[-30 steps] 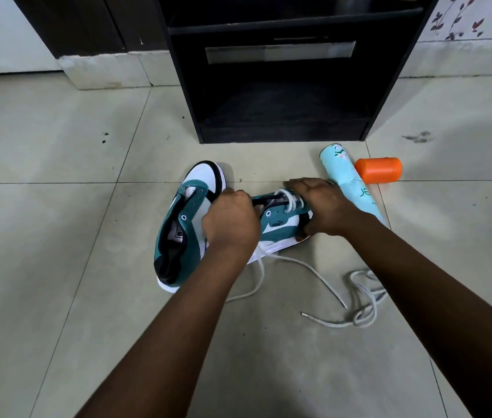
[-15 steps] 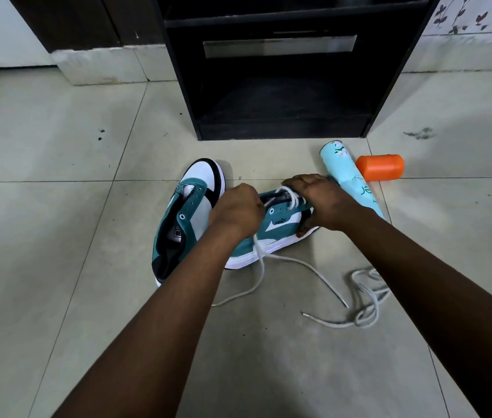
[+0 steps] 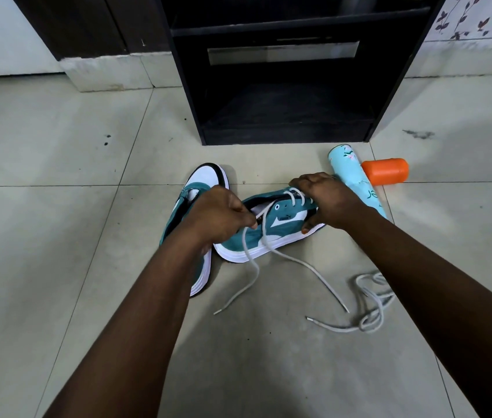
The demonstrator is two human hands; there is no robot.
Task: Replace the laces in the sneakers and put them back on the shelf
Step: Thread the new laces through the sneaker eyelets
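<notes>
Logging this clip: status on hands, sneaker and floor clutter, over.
Left hand pinching lace; right hand gripping sneaker at toe. Few eyelets laced, ends loose. Spare lace and bottle beside right arm, shelf unobstructed.

The sneaker being laced (image 3: 257, 236) lies on its side on the tiled floor (image 3: 57, 236) in front of the shelf unit (image 3: 284, 86), with the left hand (image 3: 217, 215) at its heel end and the right hand (image 3: 326, 200) at its toe end. To this sneaker's left, touching it, lies the second sneaker (image 3: 199, 188); to its right lies a bottle (image 3: 356, 179), with its cap (image 3: 385, 171) just beyond. The threaded lace (image 3: 293, 260) trails from the sneaker toward the viewer, and a loose lace (image 3: 368, 306) lies coiled nearer the viewer and to the right.
</notes>
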